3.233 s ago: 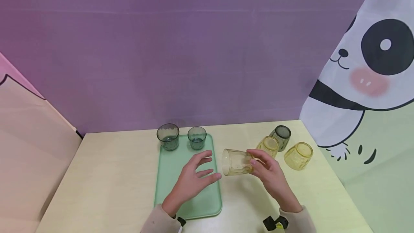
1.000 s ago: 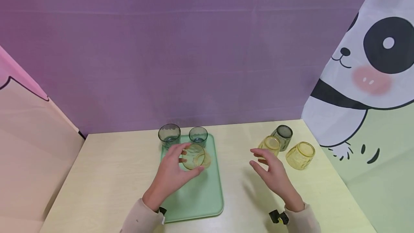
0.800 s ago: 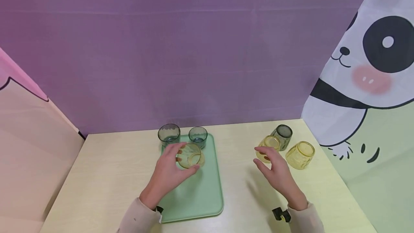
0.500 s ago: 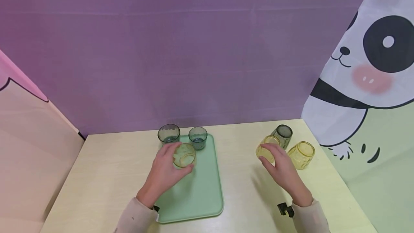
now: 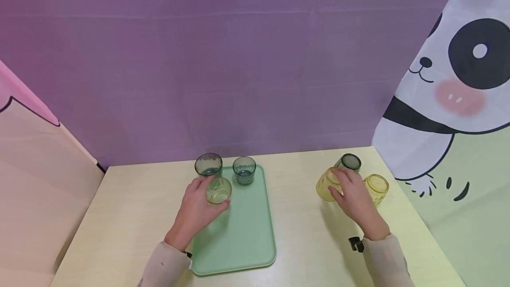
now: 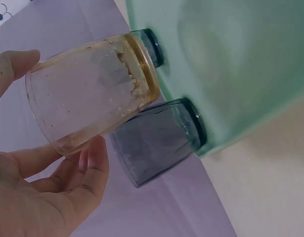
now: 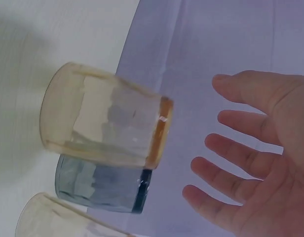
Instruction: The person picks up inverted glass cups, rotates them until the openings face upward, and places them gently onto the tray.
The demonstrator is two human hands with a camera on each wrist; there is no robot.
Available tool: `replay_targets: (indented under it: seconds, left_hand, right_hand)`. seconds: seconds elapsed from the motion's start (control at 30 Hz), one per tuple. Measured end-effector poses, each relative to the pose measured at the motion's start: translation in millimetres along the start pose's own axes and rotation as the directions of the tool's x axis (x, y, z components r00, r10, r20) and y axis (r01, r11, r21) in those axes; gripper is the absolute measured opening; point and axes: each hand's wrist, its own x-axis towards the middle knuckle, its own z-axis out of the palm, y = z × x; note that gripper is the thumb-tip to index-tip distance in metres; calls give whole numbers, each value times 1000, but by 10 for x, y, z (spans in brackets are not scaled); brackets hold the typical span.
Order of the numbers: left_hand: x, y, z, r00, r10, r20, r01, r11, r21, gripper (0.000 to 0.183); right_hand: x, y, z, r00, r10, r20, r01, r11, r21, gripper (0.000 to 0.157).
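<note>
My left hand (image 5: 194, 211) pinches a clear yellow drinking glass (image 5: 220, 191) near its rim, between thumb and fingers. The glass is mouth up, low over the far left part of the green tray (image 5: 247, 242). Behind it, two smoky grey-green glasses stand mouth up, one at the tray's corner (image 5: 209, 165) and one to its right (image 5: 244, 171). Over on the right, my right hand (image 5: 356, 202) reaches above an upside-down yellow glass (image 5: 326, 188). In the right wrist view its fingers (image 7: 241, 153) are spread, with a gap between them and the glass base (image 7: 160, 133).
Close behind the upside-down yellow glass stands a dark grey glass (image 5: 349, 161), also bottom up. Another yellow glass (image 5: 376, 187), bottom up, is partly hidden by the right hand. A purple backdrop (image 5: 255, 79) rises along the far edge of the pale wooden table (image 5: 139, 225).
The yellow glass passed from the right hand to the left, was turned mouth up, and moved left over the tray. The emptied right hand moved right to the upside-down yellow glass.
</note>
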Motion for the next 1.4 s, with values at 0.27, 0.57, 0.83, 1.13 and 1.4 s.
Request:
replay_targets:
  seconds: [0.27,0.57,0.83,1.13,1.4]
  left_hand:
    - [43,-117,30,999,-43,23,42,999,35,74]
    - [69,-246,67,996,-89,25,88,996,33,76]
    - [101,-316,97,994,-109,28,108,994,36,79]
    - [104,-322,101,991,-129,42,128,991,39,81]
    - [105,-332,95,990,-131,48,129,991,44,81]
  right_hand:
    - [-8,133,17,993,90,81,-89,996,-18,50]
    - [18,186,51,956,204,210,-204,979,-21,51]
    - [57,244,95,948,209,240,-209,977,-26,52]
    - [92,290,146,957,169,235,-170,985,-16,49]
    - [100,312,184,942,204,265,-211,978,-3,48]
